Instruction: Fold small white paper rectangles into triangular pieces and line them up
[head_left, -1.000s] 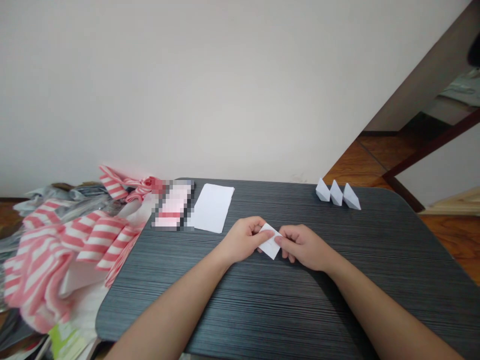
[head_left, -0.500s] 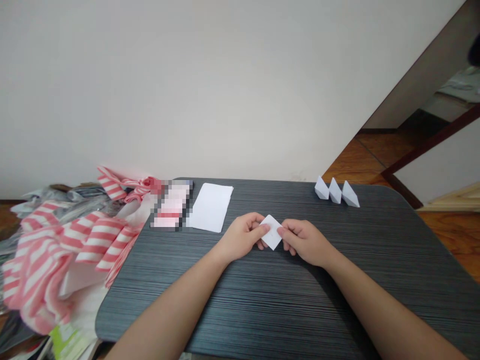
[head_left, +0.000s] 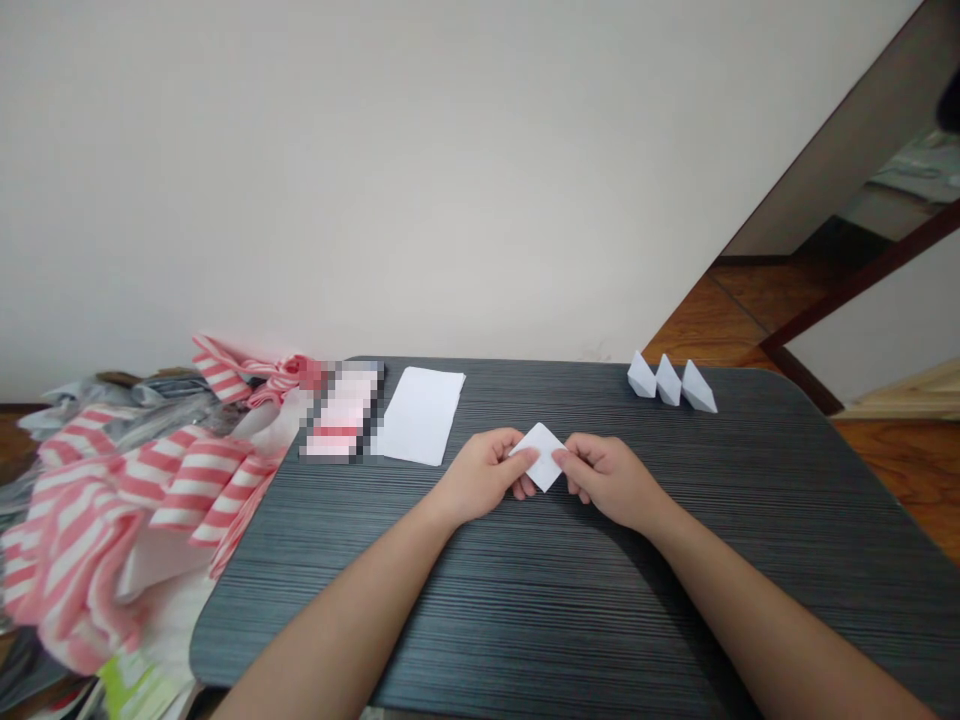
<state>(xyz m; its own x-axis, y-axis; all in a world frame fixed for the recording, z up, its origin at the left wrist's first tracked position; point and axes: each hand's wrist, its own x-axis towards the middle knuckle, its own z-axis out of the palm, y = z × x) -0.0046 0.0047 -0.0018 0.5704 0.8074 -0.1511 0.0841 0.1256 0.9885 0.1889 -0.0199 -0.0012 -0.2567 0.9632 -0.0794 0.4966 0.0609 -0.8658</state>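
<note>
We find light soft, even, bright, source out of view. Pale wall [head_left: 420, 180] shows no glare. Soft shadow [head_left: 660, 590] falls beside right forearm [head_left: 780, 620] on dark tabletop [head_left: 480, 640]. Striped cloth [head_left: 75, 540] smears at left edge; pixelated block [head_left: 343, 412] hides detail; wide-angle bowing at edges.

On the table [head_left: 525, 620], a small folded paper [head_left: 541, 457] is between the left hand [head_left: 480, 475] and the right hand [head_left: 607, 482]. Behind the hands, near the far edge, lies a stack of paper sheets [head_left: 421, 415], and just left of it is a blurred flat object [head_left: 345, 410]. Three folded paper pieces [head_left: 668, 381] stand in a row on the far right part of the table. A heap of striped cloth [head_left: 90, 540] lies beside the table on the left side, and a wall [head_left: 450, 180] is behind the table.
</note>
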